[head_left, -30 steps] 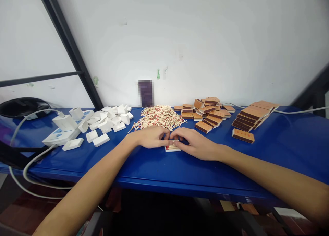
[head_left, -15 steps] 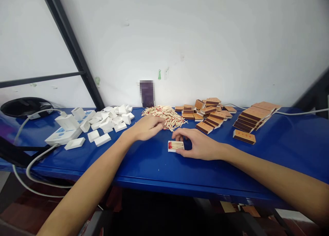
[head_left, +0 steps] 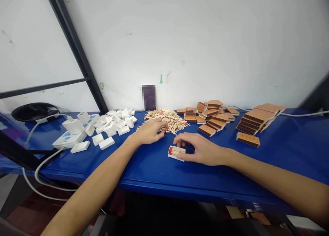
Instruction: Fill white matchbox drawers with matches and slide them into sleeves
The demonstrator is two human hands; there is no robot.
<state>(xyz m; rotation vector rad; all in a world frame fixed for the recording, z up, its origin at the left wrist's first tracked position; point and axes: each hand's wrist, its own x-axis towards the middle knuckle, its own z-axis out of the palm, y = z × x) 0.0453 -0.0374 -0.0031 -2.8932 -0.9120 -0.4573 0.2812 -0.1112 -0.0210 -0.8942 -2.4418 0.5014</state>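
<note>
My left hand [head_left: 151, 130] reaches to the near edge of a loose pile of red-tipped matches [head_left: 171, 119]. Its fingers bend over the matches, with the thumb apart from them, and I see nothing held. A small white matchbox tray [head_left: 172, 155] with matches lying in it rests on the blue table, just in front of the pile. My right hand [head_left: 199, 148] holds this tray at its right end. The thumb presses the near side, and the fingers curl at the far side.
White empty matchbox trays [head_left: 110, 122] lie heaped at the left, beside white boxes with a charger [head_left: 73, 126] and cables. Orange-brown matchbox sleeves [head_left: 213, 114] lie heaped right of the matches. Farther right stand stacked matchboxes [head_left: 257, 117]. A dark pixelated object [head_left: 149, 97] leans on the wall.
The tray has turned slightly, its right end now nearer to me, with my right thumb farther over it. My left fingers have moved onto the match pile's edge. The view has shifted a little.
</note>
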